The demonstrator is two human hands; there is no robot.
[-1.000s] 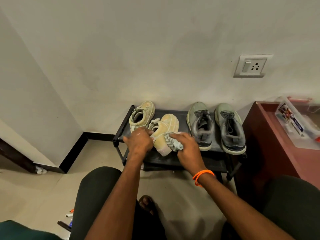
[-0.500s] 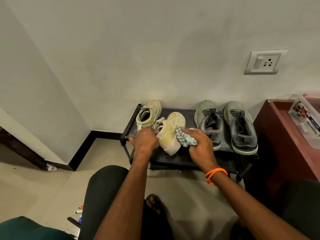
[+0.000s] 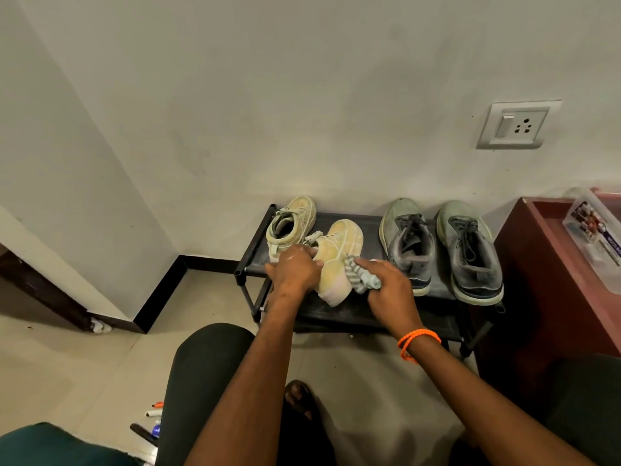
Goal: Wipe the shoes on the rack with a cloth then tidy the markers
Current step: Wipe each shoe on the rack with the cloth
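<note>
- A cream shoe (image 3: pixel 339 260) is gripped at its opening by the left hand (image 3: pixel 294 272), whose fingers are curled over the collar; the shoe is tipped on its side so that its pale sole edge is turned toward the person
- A striped grey cloth (image 3: pixel 361 275) is bunched in the right hand (image 3: pixel 389 287), with the fingers curled round it, and is pressed against the side of the cream shoe, just left of that hand
- An orange band (image 3: pixel 418 341) is worn on the right wrist
- A second cream shoe (image 3: pixel 292 223) is stood upright on the black rack (image 3: pixel 366 311), just beyond the left hand and touching the tipped shoe
- A pair of grey shoes (image 3: pixel 440 243) is set side by side on the rack to the right of the right hand; the nearer one lies just beside the knuckles, and whether it is touched cannot be told
- A few markers (image 3: pixel 151 422) are scattered on the floor well behind and to the left of the left hand, beside the person's knee; an orange cap, a white barrel and a dark one can be made out
- A dark red cabinet (image 3: pixel 537 264) is placed right of the rack, with a clear plastic box (image 3: pixel 594 227) on top
- A wall socket (image 3: pixel 517 124) is mounted well above the right hand
</note>
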